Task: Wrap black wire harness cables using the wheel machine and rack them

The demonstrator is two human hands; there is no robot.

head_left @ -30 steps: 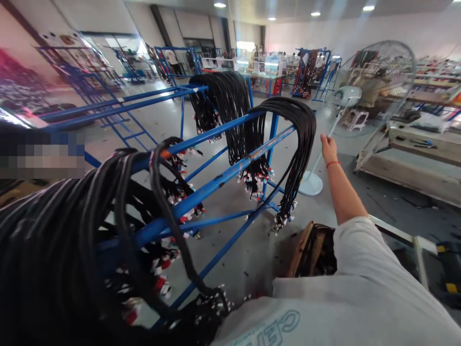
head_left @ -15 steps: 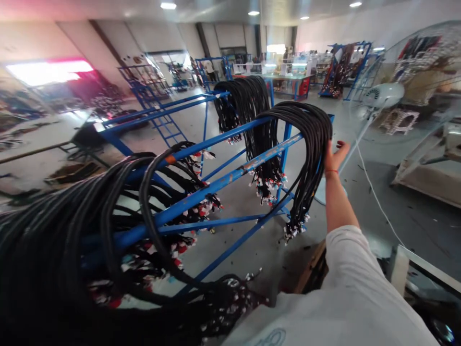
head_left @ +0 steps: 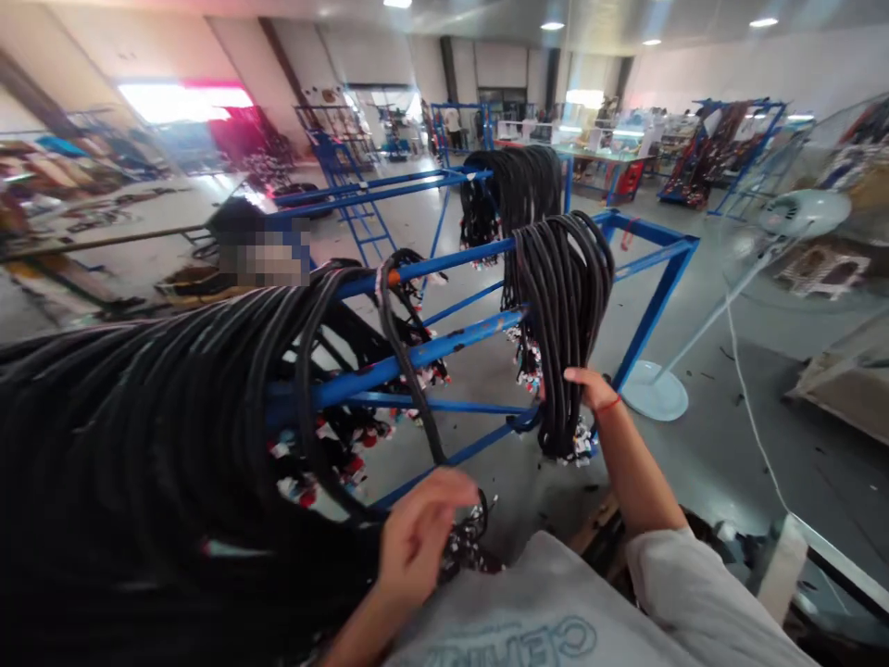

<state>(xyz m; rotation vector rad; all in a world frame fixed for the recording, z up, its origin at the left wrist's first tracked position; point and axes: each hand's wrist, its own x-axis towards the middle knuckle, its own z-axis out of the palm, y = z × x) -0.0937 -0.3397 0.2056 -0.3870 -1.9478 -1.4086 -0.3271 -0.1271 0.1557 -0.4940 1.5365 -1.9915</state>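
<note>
Long black wire harnesses with small white and red connectors hang in bundles over a blue metal rack (head_left: 458, 345). My right hand (head_left: 592, 387), a red string at its wrist, is at the lower part of the nearest hanging harness bundle (head_left: 564, 315). Its thumb lies across the front of the bundle, and the other fingers are mostly hidden behind it. My left hand (head_left: 425, 530) is in front of the rack, slightly blurred, its fingers bent with the thumb apart. Nothing shows in it. Just above it hangs a single black harness (head_left: 409, 380).
A large mass of black harnesses (head_left: 159, 426) fills the left side. Another bundle (head_left: 534, 181) hangs farther along. A standing fan (head_left: 806, 215) is at right, with a white cord (head_left: 743, 371) on the floor. Work tables and racks stand behind.
My right hand has moved down the bundle from its upper outer side. The bundle sits farther inward from the rack's end. My left hand has come into view. The view has swung left.
</note>
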